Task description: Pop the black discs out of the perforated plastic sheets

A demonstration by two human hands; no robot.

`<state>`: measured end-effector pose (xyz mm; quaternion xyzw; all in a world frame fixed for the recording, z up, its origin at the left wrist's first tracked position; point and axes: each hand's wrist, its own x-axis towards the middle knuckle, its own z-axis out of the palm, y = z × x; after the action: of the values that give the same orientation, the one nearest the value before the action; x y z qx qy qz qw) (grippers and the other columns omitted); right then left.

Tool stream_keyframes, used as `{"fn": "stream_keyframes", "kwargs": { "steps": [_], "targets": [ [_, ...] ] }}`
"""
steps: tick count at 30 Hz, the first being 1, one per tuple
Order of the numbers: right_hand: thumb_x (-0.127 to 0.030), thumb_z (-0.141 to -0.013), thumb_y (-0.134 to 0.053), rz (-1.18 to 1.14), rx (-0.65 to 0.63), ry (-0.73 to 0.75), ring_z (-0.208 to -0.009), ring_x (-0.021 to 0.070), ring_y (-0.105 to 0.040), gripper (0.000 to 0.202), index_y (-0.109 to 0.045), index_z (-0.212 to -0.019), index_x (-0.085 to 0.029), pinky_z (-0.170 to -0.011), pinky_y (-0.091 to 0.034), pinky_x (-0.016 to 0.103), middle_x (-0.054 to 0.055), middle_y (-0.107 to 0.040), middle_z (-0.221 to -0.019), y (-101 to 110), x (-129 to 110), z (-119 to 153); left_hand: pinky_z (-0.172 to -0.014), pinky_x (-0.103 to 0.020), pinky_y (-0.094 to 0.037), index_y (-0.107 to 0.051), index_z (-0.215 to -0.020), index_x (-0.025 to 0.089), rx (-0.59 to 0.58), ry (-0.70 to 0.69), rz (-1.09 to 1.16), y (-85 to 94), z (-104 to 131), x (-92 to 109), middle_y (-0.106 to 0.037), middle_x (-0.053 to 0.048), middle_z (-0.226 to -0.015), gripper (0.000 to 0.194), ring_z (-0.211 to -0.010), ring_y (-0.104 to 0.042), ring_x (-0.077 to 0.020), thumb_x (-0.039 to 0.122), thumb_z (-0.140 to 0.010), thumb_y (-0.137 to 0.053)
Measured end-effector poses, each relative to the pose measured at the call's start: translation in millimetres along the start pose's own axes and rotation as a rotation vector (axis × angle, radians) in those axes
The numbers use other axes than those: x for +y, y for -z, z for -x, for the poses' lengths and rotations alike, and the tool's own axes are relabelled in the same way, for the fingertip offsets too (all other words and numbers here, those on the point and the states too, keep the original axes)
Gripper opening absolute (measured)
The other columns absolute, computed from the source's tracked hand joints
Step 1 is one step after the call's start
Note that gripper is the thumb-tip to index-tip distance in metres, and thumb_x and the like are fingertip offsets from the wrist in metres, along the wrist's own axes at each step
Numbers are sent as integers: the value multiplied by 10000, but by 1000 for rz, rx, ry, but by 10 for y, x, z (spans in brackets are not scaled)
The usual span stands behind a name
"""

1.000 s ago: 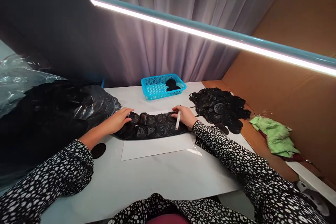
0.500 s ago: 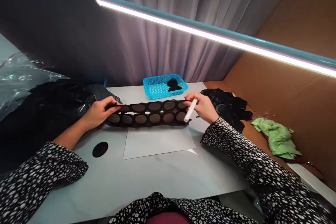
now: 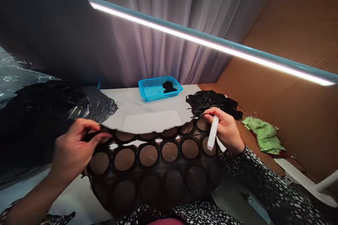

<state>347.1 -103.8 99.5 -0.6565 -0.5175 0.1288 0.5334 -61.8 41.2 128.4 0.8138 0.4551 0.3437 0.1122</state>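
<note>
A dark, see-through sheet (image 3: 148, 155) with rows of black-ringed circles hangs between my hands in front of my body. My left hand (image 3: 76, 147) pinches its upper left corner, thumb against fingers. At the upper right corner, my right hand (image 3: 224, 126) grips the edge. A flat white stick (image 3: 213, 133), its exact kind unclear, is also held in the right hand and slants down over the sheet. Behind the sheet, a pale rectangular piece (image 3: 151, 121) lies on the white table (image 3: 116, 93), its near part hidden.
At the back stands a blue basket (image 3: 148, 96) with black round pieces (image 3: 169, 86) inside. A heap of black scraps (image 3: 211, 102) lies right, near a green cloth (image 3: 264, 135). Black plastic-wrapped material (image 3: 52, 112) fills the left. A lit tube lamp (image 3: 185, 33) crosses overhead.
Both hands have drawn the sheet toward my body, off the table, and it now hangs down with more rows showing. The black disc at the left is no longer visible.
</note>
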Motion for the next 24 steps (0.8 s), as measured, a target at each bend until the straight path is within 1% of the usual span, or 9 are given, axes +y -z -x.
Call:
{"fn": "stream_keyframes", "kwargs": {
  "steps": [2, 5, 8, 11, 13, 16, 19, 21, 24],
  "targets": [
    [-449, -832, -608, 31, -84, -82, -591, 141, -488, 265, -641, -774, -192, -544, -389, 260, -2, -567, -649, -130, 292, -230, -696, -360, -528, -501, -805, 290, 41, 29, 7, -350, -198, 62, -633, 10, -795, 300, -756, -634, -230, 567, -792, -615],
    [-476, -806, -616, 87, -125, -179, -640, 158, -549, 310, -629, -739, -174, -616, -449, 277, 20, -615, -671, -380, 722, -583, -792, -340, -507, -510, -857, 234, -91, 69, -5, -806, -534, -70, -644, -15, -879, 323, -854, -641, -224, 547, -813, -576],
    [-489, -789, -639, 100, -186, -291, -632, 176, -609, 333, -642, -816, -157, -627, -499, 307, 54, -669, -715, -523, 1045, -773, -754, -324, -507, -586, -935, 200, -256, 51, -17, -989, -713, -355, -648, -60, -964, 342, -802, -651, -212, 518, -808, -563],
    [-510, -775, -662, 78, -212, -282, -771, 217, -675, 383, -661, -933, -161, -718, -547, 354, 96, -717, -859, -431, 1239, -731, -787, -333, -500, -651, -953, 193, -318, 50, -57, -839, -604, -604, -630, -81, -1044, 300, -821, -646, -216, 437, -808, -551],
    [-581, -746, -682, 19, -180, -263, -879, 248, -687, 444, -672, -952, -187, -768, -566, 383, 107, -725, -953, -272, 1318, -612, -814, -352, -491, -668, -970, 191, -339, 58, -106, -636, -400, -709, -631, -81, -1037, 273, -820, -637, -221, 371, -832, -516],
    [-695, -671, -708, -149, -196, -329, -975, 295, -688, 542, -666, -904, -208, -798, -585, 432, 141, -708, -1070, -30, 1383, -419, -847, -357, -481, -664, -1010, 177, -394, 103, -146, -374, -40, -793, -639, -84, -1016, 268, -873, -634, -231, 271, -866, -458],
    [-750, -678, -677, -247, -205, -332, -1089, 321, -662, 538, -653, -879, -252, -842, -569, 453, 185, -677, -1176, 98, 1379, -311, -860, -334, -475, -653, -1031, 181, -428, 183, -171, -279, 243, -857, -641, -76, -1022, 271, -930, -624, -222, 217, -879, -432],
    [-800, -664, -635, -309, -199, -358, -1062, 331, -675, 574, -646, -915, -283, -819, -562, 463, 214, -684, -1151, 121, 1330, -280, -866, -329, -461, -645, -1027, 192, -433, 220, -196, -281, 357, -909, -625, -65, -1029, 242, -950, -603, -219, 225, -876, -459],
    [-843, -684, -550, -278, -156, -390, -817, 315, -723, 647, -644, -991, -281, -733, -550, 469, 233, -723, -941, 122, 1204, -237, -833, -337, -441, -626, -901, 200, -430, 251, -220, -283, 422, -977, -590, -50, -958, 123, -922, -560, -231, 262, -822, -554]
  ]
}}
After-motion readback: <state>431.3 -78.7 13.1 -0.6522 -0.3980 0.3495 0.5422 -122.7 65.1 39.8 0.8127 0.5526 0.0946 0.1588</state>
